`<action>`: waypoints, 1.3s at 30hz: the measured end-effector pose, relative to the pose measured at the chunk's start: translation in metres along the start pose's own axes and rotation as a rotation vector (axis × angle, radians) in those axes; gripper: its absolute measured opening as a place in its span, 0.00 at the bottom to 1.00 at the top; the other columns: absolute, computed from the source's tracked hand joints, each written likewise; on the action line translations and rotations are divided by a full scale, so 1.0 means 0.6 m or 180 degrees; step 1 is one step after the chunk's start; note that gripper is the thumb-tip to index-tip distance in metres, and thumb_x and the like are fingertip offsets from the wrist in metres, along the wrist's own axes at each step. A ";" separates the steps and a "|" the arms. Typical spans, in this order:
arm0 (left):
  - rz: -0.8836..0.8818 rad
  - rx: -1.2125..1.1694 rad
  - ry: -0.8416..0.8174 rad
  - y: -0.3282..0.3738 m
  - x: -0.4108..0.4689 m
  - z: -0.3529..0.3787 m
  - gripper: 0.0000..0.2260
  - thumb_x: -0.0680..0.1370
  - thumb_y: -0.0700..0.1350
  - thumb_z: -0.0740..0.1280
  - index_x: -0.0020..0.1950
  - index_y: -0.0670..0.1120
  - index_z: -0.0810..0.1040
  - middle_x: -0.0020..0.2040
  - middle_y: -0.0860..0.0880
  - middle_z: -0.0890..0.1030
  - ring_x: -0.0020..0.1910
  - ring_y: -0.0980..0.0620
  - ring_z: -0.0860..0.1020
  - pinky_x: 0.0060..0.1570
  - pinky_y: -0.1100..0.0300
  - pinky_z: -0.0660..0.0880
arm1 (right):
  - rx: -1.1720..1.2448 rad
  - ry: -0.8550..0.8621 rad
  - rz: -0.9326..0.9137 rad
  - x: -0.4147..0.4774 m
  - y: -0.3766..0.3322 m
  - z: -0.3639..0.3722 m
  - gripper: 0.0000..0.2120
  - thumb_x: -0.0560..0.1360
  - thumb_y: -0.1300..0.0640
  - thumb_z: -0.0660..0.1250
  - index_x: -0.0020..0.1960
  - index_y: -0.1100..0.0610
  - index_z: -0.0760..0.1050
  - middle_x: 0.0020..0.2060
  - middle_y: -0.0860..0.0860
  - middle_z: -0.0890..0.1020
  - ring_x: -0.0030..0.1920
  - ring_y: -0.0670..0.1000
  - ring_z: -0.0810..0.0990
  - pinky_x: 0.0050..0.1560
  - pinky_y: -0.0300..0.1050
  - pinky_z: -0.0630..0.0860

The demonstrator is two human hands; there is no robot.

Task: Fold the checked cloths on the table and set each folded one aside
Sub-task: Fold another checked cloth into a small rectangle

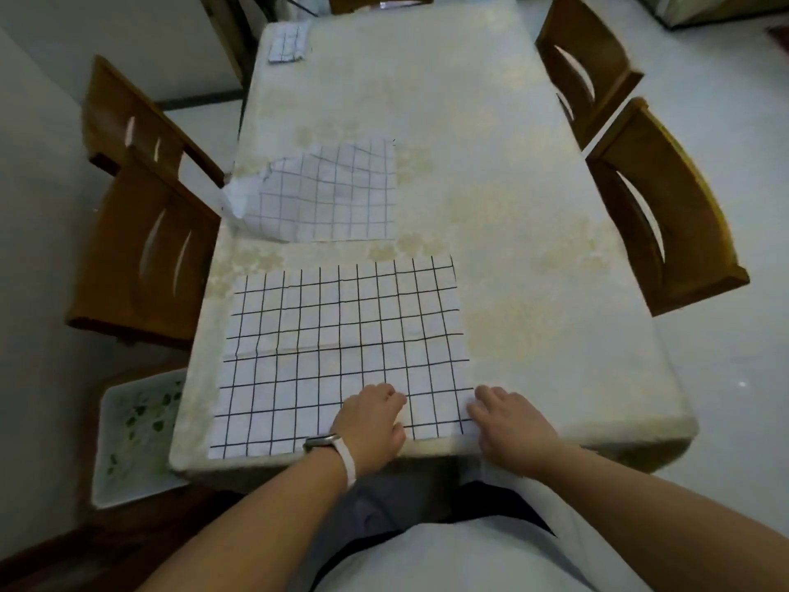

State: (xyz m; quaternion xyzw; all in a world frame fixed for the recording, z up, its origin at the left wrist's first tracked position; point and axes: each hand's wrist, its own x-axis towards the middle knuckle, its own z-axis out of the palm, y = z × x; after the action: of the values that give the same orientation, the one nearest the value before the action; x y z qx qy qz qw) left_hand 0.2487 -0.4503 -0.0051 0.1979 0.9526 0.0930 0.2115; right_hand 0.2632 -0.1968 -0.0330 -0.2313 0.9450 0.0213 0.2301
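Note:
A large white cloth with black checks [341,348] lies spread flat at the near end of the table [512,207]. My left hand [371,425] rests on its near edge, fingers curled on the fabric. My right hand [504,420] pinches the cloth's near right corner at the table edge. A second checked cloth [328,194] lies further back, its left corner rumpled and hanging at the table's left edge. A small folded checked cloth [289,41] sits at the far left corner.
Wooden chairs stand on both sides: two on the left [145,249] and two on the right [666,215]. A white tray [132,433] with green bits sits on the floor by the near left corner. A cream tablecloth covers the table.

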 end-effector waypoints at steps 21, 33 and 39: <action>-0.0049 0.0494 -0.0521 0.049 0.212 -0.099 0.18 0.79 0.51 0.59 0.68 0.50 0.72 0.63 0.50 0.73 0.61 0.47 0.72 0.58 0.50 0.72 | 0.1601 -0.0166 -0.0038 0.107 0.095 -0.085 0.17 0.77 0.52 0.59 0.65 0.55 0.73 0.59 0.53 0.73 0.58 0.58 0.75 0.52 0.48 0.72; 0.1477 0.1859 -0.0702 0.064 0.418 -0.166 0.12 0.79 0.42 0.60 0.62 0.47 0.72 0.59 0.45 0.73 0.56 0.44 0.71 0.50 0.51 0.69 | 0.2944 -0.0141 0.1737 0.137 0.056 -0.081 0.18 0.75 0.53 0.63 0.64 0.57 0.71 0.60 0.54 0.74 0.58 0.57 0.76 0.55 0.48 0.75; 0.2088 0.2294 -0.0971 0.068 0.453 -0.170 0.14 0.78 0.40 0.62 0.64 0.46 0.70 0.60 0.44 0.70 0.56 0.43 0.71 0.53 0.49 0.70 | 0.2884 0.0032 0.2377 0.153 0.020 -0.078 0.16 0.74 0.46 0.65 0.56 0.55 0.70 0.55 0.52 0.71 0.57 0.56 0.74 0.48 0.50 0.73</action>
State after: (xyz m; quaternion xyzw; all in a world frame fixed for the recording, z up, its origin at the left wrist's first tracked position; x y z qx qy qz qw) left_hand -0.0088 -0.3094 -0.0029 0.5582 0.7702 -0.2099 0.2262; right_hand 0.1653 -0.2321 -0.0329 0.2386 0.8785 -0.3062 0.2785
